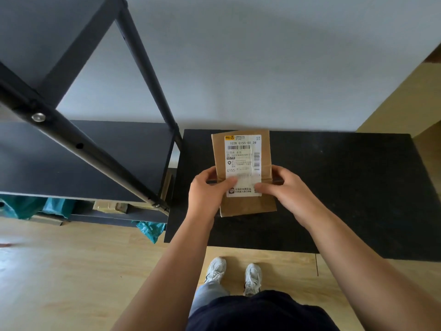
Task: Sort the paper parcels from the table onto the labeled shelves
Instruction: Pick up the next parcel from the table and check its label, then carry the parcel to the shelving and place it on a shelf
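Parcel (243, 173) is held over the table (346, 187), long axis running away from the person, label up. Shelf unit (78, 161) stands just left of the table. Left hand (207, 189) pinches the parcel's left edge; right hand (284, 187) pinches the right edge. Judged: left hand nearer the shelves.

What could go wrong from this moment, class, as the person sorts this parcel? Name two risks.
1. Both thumbs lie across the white shipping label on the brown paper parcel, held by the left hand and right hand. A covered code might be misread, sending it to the wrong shelf.
2. The black shelf post stands close on the left; swinging the parcel across could clip it.
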The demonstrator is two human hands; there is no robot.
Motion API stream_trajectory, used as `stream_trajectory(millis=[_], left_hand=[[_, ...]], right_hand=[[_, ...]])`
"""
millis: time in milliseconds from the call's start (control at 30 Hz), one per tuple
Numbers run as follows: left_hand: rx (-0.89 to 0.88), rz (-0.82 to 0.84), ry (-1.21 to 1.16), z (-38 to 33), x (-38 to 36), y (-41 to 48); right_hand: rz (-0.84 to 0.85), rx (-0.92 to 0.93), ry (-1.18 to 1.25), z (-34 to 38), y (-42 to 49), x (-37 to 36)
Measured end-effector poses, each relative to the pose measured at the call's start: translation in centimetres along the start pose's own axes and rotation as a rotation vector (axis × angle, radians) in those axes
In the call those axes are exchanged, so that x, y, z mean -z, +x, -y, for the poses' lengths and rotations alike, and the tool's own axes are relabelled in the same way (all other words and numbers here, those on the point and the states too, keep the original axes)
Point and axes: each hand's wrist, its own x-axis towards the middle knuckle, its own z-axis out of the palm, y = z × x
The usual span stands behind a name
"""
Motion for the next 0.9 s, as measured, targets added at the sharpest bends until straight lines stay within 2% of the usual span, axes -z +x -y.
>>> stream_trajectory(millis=[267, 467, 700, 900], left_hand=[[-0.013, -0.065, -0.03, 1.4, 0.2, -2.6], [0.073, -0.103, -0.093, 3.7, 2.3, -4.6], [0.145, -0.146, -0.165, 7.0, 7.3, -7.9], [0.184, -0.222, -0.21, 11.7, 15.0, -12.6]], right_hand=[[0.065, 0.034, -0.039, -0.1, -1.4, -0.5], [0.137, 0.031, -0.112, -0.1, -3.0, -3.1], [0.237, 0.048, -0.204, 0.7, -6.7, -8.9], [0.32, 0.066, -0.224, 1.4, -11.4, -16.9]])
